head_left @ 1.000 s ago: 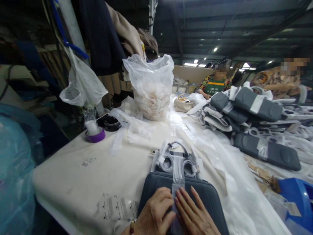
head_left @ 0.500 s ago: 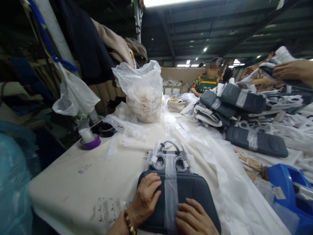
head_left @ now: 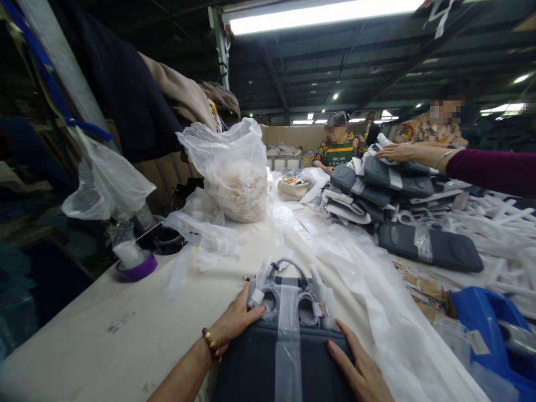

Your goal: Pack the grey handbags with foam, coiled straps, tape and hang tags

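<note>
A dark grey-blue bag (head_left: 259, 357) lies on the cloth-covered table in front of me. A band of clear tape (head_left: 288, 335) runs down its middle. At its far edge are a handle (head_left: 293, 265) and wrapped, coiled straps (head_left: 270, 301). My left hand (head_left: 237, 315) grips the bag's far left corner, with the thumb over the wrapped straps and the fingers along the outside. Opposite it, my right hand (head_left: 355, 360) holds the right side, thumb on top and fingers against the edge. The bag's near end is cut off by the frame.
Several similar bags (head_left: 427, 245) are piled at the right, where a co-worker's sleeved arm (head_left: 481, 167) reaches in. A blue tape dispenser (head_left: 481, 324) stands nearer. A purple tape roll (head_left: 138, 268) and a stuffed plastic bag (head_left: 238, 190) are at the left and back.
My hands have gone from lying on the bag's top to its far left corner and right side. The bag sits lower in view. A co-worker's arm now reaches over the pile.
</note>
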Tool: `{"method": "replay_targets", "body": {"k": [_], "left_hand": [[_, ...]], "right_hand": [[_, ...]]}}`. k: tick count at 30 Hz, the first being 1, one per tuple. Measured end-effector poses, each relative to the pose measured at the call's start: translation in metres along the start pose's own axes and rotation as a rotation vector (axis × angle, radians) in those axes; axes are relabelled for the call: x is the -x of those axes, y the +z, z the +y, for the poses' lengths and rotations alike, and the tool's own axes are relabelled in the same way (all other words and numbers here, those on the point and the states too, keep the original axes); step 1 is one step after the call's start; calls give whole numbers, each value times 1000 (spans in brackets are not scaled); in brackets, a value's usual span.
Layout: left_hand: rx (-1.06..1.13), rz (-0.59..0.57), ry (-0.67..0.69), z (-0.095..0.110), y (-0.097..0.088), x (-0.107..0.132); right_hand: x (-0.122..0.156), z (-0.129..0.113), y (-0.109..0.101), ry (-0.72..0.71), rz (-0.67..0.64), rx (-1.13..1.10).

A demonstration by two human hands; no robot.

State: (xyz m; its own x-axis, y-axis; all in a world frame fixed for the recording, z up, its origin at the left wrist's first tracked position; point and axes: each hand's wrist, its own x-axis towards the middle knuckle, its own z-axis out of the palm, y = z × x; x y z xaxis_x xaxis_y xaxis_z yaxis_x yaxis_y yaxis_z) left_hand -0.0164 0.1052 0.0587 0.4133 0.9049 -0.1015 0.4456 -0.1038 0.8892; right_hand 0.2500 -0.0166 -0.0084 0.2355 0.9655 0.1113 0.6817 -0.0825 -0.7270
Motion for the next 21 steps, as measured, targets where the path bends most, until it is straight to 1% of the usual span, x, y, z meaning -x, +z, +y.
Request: {"method": "replay_targets", "body": {"k": [2, 3, 4, 6, 8, 10, 11, 12, 13, 14, 16, 19, 21], "left_hand": [[-30, -26, -15, -3, 1, 3], [-64, -21, -25, -3, 1, 2], [-121, 7, -30, -1, 1, 0], [-295, 123, 16, 8, 2, -12], [-506, 228, 141, 23, 4, -34], [-650, 239, 251, 39, 9, -59], [-694, 223, 272, 46, 13, -71], [-720, 197, 279, 51, 17, -82], [-731, 166, 282, 55, 21, -91], [-734, 139, 290, 57, 24, -97], [-786, 89, 304, 55, 28, -104], [-961, 13, 281, 44, 26, -108], [-1065, -52, 231, 36, 22, -110]], "right_hand": [[8, 8, -3, -38, -8, 53], [9, 10, -5, -59, 7, 91], [8, 10, -7, -94, 41, 133], [0, 3, -11, -205, 167, 215], [-15, -15, -14, -337, 320, 276], [-35, -42, -16, -433, 424, 309], [-46, -57, -16, -458, 445, 313], [-57, -72, -15, -474, 418, 323], [-69, -85, -13, -482, 364, 332], [-81, -96, -10, -453, 288, 346], [-104, -110, -3, -362, 75, 412], [-127, -115, 8, -272, -41, 480], [-134, -114, 12, -222, -78, 499]]}}
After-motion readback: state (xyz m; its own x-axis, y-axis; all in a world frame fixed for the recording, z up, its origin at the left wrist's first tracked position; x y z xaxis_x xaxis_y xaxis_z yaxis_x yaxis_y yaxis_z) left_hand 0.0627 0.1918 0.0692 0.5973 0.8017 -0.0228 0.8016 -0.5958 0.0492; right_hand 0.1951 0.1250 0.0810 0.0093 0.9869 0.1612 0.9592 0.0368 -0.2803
